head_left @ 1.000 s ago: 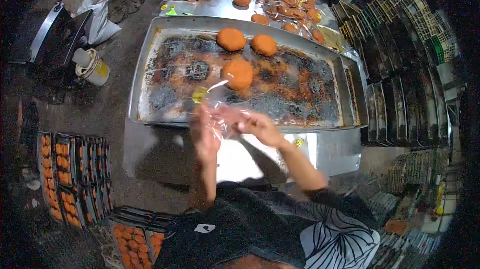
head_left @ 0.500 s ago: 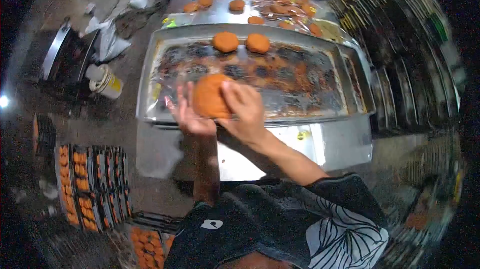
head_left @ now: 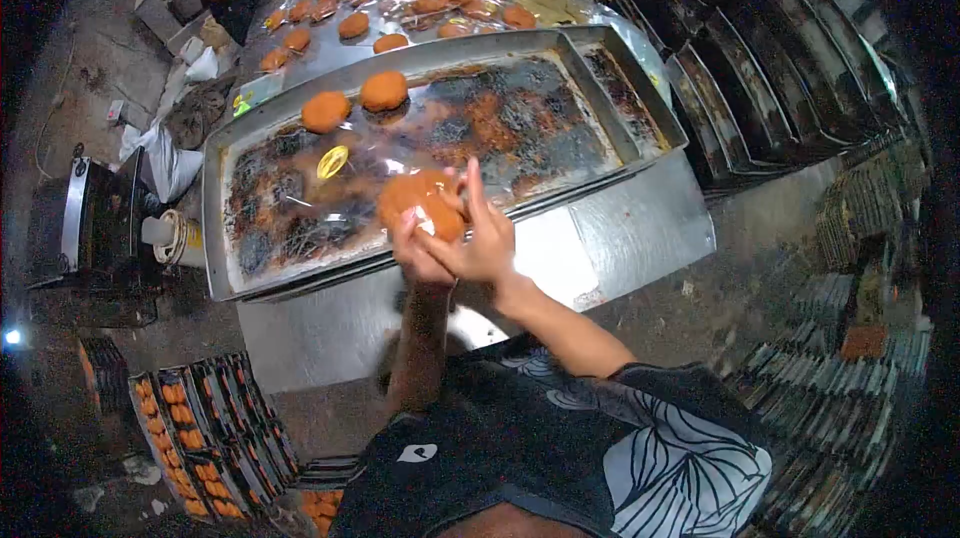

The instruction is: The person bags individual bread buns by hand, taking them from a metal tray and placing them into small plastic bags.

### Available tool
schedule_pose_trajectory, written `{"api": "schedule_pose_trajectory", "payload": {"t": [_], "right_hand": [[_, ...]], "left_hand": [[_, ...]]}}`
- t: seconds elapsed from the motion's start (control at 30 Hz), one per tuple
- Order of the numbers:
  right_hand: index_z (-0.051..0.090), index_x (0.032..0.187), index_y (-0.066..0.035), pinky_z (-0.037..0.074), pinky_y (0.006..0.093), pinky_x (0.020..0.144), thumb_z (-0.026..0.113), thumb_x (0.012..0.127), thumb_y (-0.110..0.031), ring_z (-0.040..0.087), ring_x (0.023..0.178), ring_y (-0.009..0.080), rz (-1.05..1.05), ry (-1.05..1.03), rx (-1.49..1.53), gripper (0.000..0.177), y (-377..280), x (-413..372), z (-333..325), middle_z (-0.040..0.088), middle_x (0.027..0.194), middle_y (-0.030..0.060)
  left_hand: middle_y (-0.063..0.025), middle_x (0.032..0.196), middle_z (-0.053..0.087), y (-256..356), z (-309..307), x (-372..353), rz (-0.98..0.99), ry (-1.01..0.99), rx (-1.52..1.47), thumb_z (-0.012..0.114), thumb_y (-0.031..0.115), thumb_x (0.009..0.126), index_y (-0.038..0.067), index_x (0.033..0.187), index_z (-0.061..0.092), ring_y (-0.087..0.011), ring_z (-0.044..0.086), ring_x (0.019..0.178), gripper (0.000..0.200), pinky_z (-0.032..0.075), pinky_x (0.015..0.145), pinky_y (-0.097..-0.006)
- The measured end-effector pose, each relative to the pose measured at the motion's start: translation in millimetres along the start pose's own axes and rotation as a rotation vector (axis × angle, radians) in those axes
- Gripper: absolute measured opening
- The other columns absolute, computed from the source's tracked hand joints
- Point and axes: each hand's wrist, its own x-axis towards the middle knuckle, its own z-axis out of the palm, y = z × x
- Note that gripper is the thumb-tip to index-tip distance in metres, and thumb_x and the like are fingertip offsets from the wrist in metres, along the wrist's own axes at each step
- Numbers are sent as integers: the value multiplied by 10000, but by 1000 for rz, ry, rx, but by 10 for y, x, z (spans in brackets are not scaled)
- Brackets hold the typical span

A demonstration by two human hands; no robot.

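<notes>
I am holding a round orange bun over the near edge of the big metal tray, around its middle. A clear bag is going around the bun, and its yellow sticker is sticking out past the bun, toward the tray's far left corner. My left hand is gripping the near side, with the bun sitting just past my fingers. My right hand is touching the bun's right side, with one finger pointing up, but I cannot tell how tightly it is closing. Two more buns are sitting side by side near the tray's far edge, left of the middle. The tray is resting on a shiny table. Lots of bagged buns are lying past the tray's far edge.
</notes>
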Motion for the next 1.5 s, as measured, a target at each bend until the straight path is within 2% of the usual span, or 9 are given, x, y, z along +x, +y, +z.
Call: {"api": "schedule_pose_trajectory", "payload": {"t": [0.2, 0.3, 0.67, 0.83, 0.93, 1.3, 1.4, 1.47, 1.5], "right_hand": [[329, 1241, -46, 447, 309, 630, 725, 623, -225, 495, 778, 209, 45, 153, -67, 755, 205, -140, -415, 406, 1033, 151], [608, 804, -3, 431, 295, 548, 602, 752, -220, 487, 567, 155, 461, -402, 278, 223, 650, 163, -573, 549, 693, 102], [508, 799, -35, 396, 435, 680, 544, 755, -153, 507, 756, 349, -627, -167, 280, 131, 278, 1829, -217, 519, 767, 159], [583, 938, -23, 431, 313, 744, 535, 799, -320, 565, 855, 188, 692, -927, 278, 331, 1136, -711, -1164, 592, 922, 163], [583, 928, -54, 435, 292, 664, 538, 812, -200, 520, 709, 119, 583, -1045, 413, 192, 1376, -1395, -1507, 596, 826, 59], [427, 876, -25, 440, 363, 458, 371, 876, -155, 568, 486, 263, 689, -446, -67, 142, 1016, -1501, -1559, 574, 585, 143], [450, 1058, -40, 392, 200, 335, 348, 854, -91, 492, 379, 93, 1211, -661, 438, 234, 883, -1074, -1444, 546, 535, 48], [497, 969, -30, 400, 181, 352, 410, 869, -172, 461, 433, 77, 1742, 46, 1407, 195, 679, -464, -1232, 516, 637, 1], [487, 1013, -32, 448, 146, 477, 414, 882, -258, 526, 593, 69, 1310, -105, 1364, 271, 1249, -700, -1008, 546, 764, 15]], "left_hand": [[-152, 885, 550, -328, -393, -76, -123, 403, 324, 450, 156, 829, -37, 998, 480, -262, 552, 799, 258, 472, 710, -353], [-112, 799, 572, -443, -208, -227, -369, 138, 899, 364, 245, 883, -20, 773, 551, -170, 550, 740, 342, 438, 722, -283], [-129, 761, 544, -1728, -1387, -998, -278, -688, 1722, 557, 141, 725, 43, 792, 555, -286, 539, 731, 119, 440, 649, -364], [-84, 813, 577, -1795, -1469, -996, -358, -384, 1449, 544, 99, 727, 20, 839, 572, -172, 525, 795, 139, 433, 696, -294], [-54, 892, 568, -1490, -1740, -625, -847, -525, 1284, 541, 179, 792, 4, 941, 552, -137, 511, 836, 231, 421, 734, -284], [-57, 682, 612, -1527, -533, -743, -611, -230, 1330, 646, 217, 715, 22, 752, 620, -134, 567, 605, 200, 449, 572, -268], [-86, 784, 564, -1399, -650, -655, 56, -338, 1720, 607, 139, 715, 42, 777, 618, -210, 546, 731, 115, 433, 639, -297], [-87, 716, 510, -1097, -77, -429, 146, -363, 1493, 586, 77, 673, 46, 758, 632, -227, 529, 703, 101, 428, 616, -317], [-105, 771, 527, -902, 122, -461, -100, -300, 1475, 583, 90, 691, 50, 894, 620, -229, 531, 779, 210, 427, 664, -299]]}}
